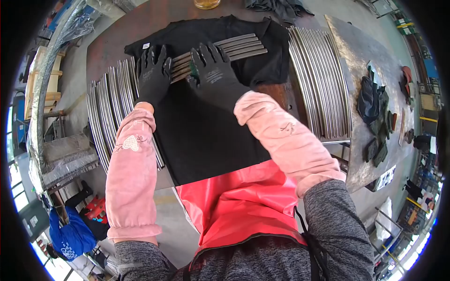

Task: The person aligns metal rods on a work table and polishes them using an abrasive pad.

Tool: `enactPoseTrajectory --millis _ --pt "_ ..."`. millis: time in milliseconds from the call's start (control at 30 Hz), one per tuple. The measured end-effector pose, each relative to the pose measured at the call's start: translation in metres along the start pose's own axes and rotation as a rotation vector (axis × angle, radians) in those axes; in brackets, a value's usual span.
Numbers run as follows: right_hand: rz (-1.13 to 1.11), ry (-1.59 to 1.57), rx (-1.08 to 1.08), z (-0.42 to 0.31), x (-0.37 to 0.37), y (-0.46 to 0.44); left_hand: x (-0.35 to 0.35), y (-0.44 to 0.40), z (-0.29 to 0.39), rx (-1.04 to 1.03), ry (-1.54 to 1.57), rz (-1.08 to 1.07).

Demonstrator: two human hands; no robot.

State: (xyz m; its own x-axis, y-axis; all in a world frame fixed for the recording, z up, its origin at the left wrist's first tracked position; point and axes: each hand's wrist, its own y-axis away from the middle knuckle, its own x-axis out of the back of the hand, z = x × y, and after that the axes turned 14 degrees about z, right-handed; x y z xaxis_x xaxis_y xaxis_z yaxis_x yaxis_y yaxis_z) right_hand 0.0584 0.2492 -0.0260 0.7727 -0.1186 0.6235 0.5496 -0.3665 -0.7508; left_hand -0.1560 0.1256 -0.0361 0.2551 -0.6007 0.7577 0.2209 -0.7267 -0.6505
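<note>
Black T-shirt fabric spreads beneath the steel tubes; the left hand lies at the tubes' left end, the right hand over their middle, fingers parted; whether either grips them I cannot tell.

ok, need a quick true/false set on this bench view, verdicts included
1. The left hand and right hand wear black gloves. True.
2. The right hand lies over the loose metal rods. True.
3. Those rods lie on a white cloth. False: the cloth under them is black.
4. Metal rods are lined up on only one side of the cloth. False: there is a left row and a right row.
5. The apron is blue. False: red.
6. Both sleeve covers are pink. True.
</note>
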Motion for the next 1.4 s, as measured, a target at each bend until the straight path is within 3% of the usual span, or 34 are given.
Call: enactPoseTrajectory --millis 33,100,133,200,367,467,533,633,767,867,933,1033,1267,1367,1400 --pt "-0.02 -0.019 0.033 0.002 0.001 0.002 -0.003 0.004 0.0 0.008 0.03 0.006" --pt "-0.243 -0.099 -0.17 0.054 0.035 -0.005 0.003 0.002 0.007 0.02 0.017 0.016" --pt "-0.25 -0.099 -0.163 0.07 0.04 0.0 0.008 0.0 0.01 0.023 -0.003 0.025" --pt "-0.033 0.284 -0.144 0.086 0.045 0.016 0.015 -0.004 0.018 0.012 -0.036 0.031" --pt "-0.048 0.077 -0.002 -0.001 0.006 0.001 -0.001 -0.01 0.004 -0.034 -0.056 0.017" --pt "-0.094 0.014 0.059 0.025 0.015 0.0 -0.005 -0.013 0.006 -0.04 -0.039 0.033" --pt "-0.147 0.069 -0.113 0.069 0.041 -0.001 -0.005 -0.009 0.002 -0.029 -0.039 0.052" --pt "-0.028 0.272 -0.11 0.081 0.044 0.003 -0.005 -0.002 0.002 -0.021 -0.069 0.072" --pt "-0.016 0.077 0.074 0.011 0.009 -0.005 -0.006 -0.013 0.003 -0.049 -0.082 0.113" --pt "0.032 -0.007 0.212 0.018 0.007 -0.006 -0.011 -0.009 -0.001 -0.056 -0.043 0.112" --pt "-0.524 0.13 -0.079 0.045 0.055 -0.039 -0.006 -0.01 0.008 -0.019 -0.054 0.129" --pt "0.009 0.29 0.104 0.096 0.04 0.004 -0.002 -0.005 0.011 0.006 -0.021 0.108" --pt "0.033 -0.064 0.194 -0.009 -0.025 -0.019 0.034 0.022 0.04 0.007 -0.034 0.054" --pt "0.107 -0.165 0.392 0.039 -0.006 -0.02 0.047 0.032 0.046 0.017 0.036 0.062" --pt "-0.007 -0.102 0.324 0.07 0.016 -0.021 0.049 0.037 0.046 0.035 0.03 0.065"
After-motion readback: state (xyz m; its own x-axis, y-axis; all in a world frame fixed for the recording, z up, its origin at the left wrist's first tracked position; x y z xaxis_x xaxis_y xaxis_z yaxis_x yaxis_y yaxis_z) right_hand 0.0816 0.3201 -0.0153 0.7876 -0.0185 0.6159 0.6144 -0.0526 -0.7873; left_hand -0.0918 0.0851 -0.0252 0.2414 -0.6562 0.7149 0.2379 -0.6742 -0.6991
